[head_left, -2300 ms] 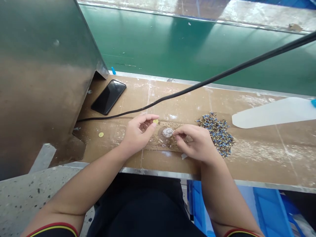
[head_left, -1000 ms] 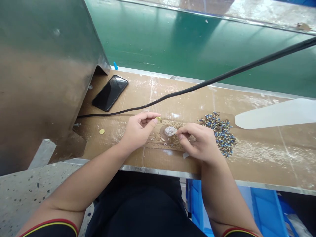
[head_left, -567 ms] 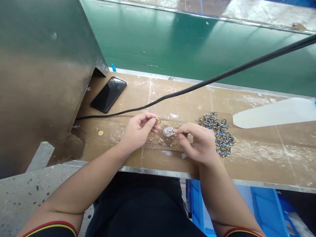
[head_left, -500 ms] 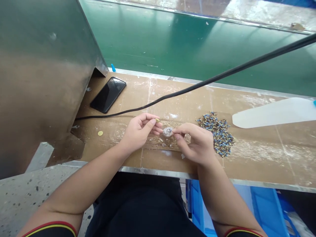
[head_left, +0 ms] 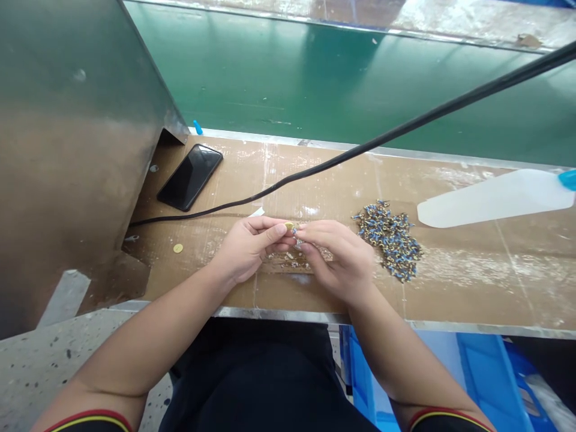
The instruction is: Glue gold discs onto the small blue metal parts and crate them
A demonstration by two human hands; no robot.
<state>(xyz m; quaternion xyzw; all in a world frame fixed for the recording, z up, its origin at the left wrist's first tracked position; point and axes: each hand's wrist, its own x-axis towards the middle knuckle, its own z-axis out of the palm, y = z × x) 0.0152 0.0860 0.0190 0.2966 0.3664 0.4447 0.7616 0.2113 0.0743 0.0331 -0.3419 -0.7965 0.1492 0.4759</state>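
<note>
Between the thumb and fingers of my left hand [head_left: 252,246] is a small round yellow disc [head_left: 288,225], held up on edge. The fingers of my right hand [head_left: 339,255] are pinched together right beside it, on a tiny bluish piece [head_left: 294,231] that meets or nearly meets the disc; its exact shape is too small to make out. Under the fingertips, a small whitish round object [head_left: 297,243] is mostly covered. Right of my right hand lies a pile of tiny blue and brass-coloured parts [head_left: 390,240] on the cardboard.
Another yellow disc [head_left: 178,248] lies at the left, below a black phone [head_left: 190,177]. A black cable [head_left: 288,180] crosses over the bench. A white bottle with a blue cap [head_left: 495,198] lies at the right. A metal panel [head_left: 67,150] stands at the left.
My right hand has moved left from the whitish round object, bringing its fingertips to the yellow disc in my left hand. The view has shifted slightly.
</note>
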